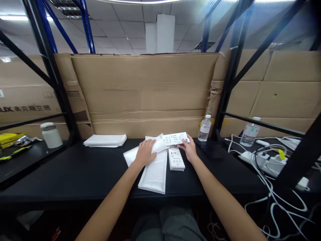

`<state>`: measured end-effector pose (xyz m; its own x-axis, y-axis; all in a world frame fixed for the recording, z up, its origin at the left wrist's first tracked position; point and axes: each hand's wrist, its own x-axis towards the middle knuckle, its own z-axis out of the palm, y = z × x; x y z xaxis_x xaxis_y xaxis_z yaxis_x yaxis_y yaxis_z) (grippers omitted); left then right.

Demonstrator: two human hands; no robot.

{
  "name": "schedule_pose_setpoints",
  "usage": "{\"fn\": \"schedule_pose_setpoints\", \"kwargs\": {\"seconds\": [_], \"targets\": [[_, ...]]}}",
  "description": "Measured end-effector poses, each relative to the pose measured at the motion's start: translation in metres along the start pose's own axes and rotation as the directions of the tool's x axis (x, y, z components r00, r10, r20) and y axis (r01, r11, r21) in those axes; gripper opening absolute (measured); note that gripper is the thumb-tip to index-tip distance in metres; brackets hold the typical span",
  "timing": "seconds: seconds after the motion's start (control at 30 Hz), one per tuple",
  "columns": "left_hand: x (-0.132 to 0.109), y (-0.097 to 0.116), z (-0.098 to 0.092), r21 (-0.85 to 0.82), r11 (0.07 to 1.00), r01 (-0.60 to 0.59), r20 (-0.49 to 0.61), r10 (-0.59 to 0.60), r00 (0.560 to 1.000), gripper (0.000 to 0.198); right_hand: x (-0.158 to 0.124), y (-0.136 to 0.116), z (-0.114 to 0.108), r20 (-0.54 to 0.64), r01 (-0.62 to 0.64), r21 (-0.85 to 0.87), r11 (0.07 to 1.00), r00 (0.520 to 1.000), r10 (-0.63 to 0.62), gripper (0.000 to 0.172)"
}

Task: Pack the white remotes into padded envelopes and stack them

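My right hand [189,149] grips the end of a white remote control [175,138], held sideways just above the black table [82,170]. Its other end sits in the mouth of a white foam pouch [158,146] that my left hand [145,152] pinches. Below them lies a stack of white remotes [176,160]. A pile of flat white pouches [154,170] lies under my left hand.
Another stack of white pouches [105,140] lies at the back left beside a white jar [51,135]. A water bottle [205,128] stands right of the remotes, a second bottle [249,134] farther right. White cables and a power strip [268,160] clutter the right. Cardboard [145,93] walls the back.
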<state>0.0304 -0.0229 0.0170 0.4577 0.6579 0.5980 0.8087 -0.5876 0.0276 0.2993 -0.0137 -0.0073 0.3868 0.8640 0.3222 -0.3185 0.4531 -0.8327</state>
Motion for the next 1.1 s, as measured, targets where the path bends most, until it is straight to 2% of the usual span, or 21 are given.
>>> {"fn": "schedule_pose_setpoints", "kwargs": {"seconds": [0.4, 0.67, 0.77, 0.93, 1.1], "targets": [[-0.011, 0.013, -0.009, -0.044, 0.998, -0.044, 0.015, 0.045, 0.999, 0.056, 0.0, -0.001, -0.001, 0.007, -0.116, 0.006, 0.993, 0.993, 0.116, 0.037], [-0.01, 0.014, -0.011, -0.069, 0.995, -0.07, 0.011, 0.071, 0.997, 0.05, -0.007, -0.009, 0.013, 0.177, -0.187, 0.024, 0.982, 0.968, 0.18, 0.041], [-0.009, 0.016, -0.01, -0.035, 0.999, -0.021, 0.012, 0.022, 1.0, 0.054, -0.009, -0.013, 0.019, 0.183, -0.148, 0.002, 0.989, 0.972, 0.145, 0.04], [-0.007, 0.016, -0.01, 0.033, 0.995, 0.089, -0.062, -0.087, 0.994, 0.074, -0.011, -0.015, 0.026, 0.151, -0.05, -0.014, 0.999, 0.987, 0.052, 0.036], [-0.007, 0.018, -0.012, 0.027, 0.991, 0.13, 0.011, -0.13, 0.991, 0.068, -0.013, -0.01, 0.029, 0.04, 0.08, -0.078, 0.994, 0.996, -0.077, 0.031]]}}
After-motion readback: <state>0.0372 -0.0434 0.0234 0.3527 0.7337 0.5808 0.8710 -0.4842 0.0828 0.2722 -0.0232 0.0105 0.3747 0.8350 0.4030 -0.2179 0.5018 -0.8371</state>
